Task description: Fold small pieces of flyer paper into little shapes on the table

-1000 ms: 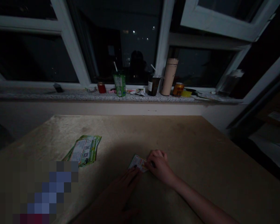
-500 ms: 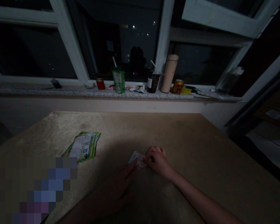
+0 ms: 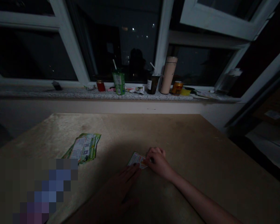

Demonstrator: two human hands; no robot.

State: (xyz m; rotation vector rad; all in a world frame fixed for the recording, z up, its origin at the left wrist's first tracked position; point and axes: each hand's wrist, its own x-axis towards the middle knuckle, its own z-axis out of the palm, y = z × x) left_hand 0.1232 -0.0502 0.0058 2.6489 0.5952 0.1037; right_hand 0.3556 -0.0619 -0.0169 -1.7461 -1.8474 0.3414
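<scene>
On the table, a small printed card or flat packet (image 3: 135, 158) with white, green and orange print lies between my hands. My left hand (image 3: 123, 183) rests flat in shadow, its fingers stretched out and the tips at the card's near edge. The fingers of my right hand (image 3: 158, 160) are curled together in a pinch at the card's right end, covering that end. Farther left, a small stack of green printed packets (image 3: 90, 149) is spread on the table, away from both hands.
The wooden table (image 3: 177, 133) reaches a window sill (image 3: 79, 93). Along the sill stand a green cup with a straw (image 3: 119, 82), a dark drink cup (image 3: 152, 84), a pink thermos (image 3: 169, 74), an orange can (image 3: 177, 88) and a red jar (image 3: 100, 86). A pixelated patch hides the lower left.
My left fingers have shifted slightly to the right along the card's near edge. My right hand keeps its pinch at the right end. The view has tilted slightly.
</scene>
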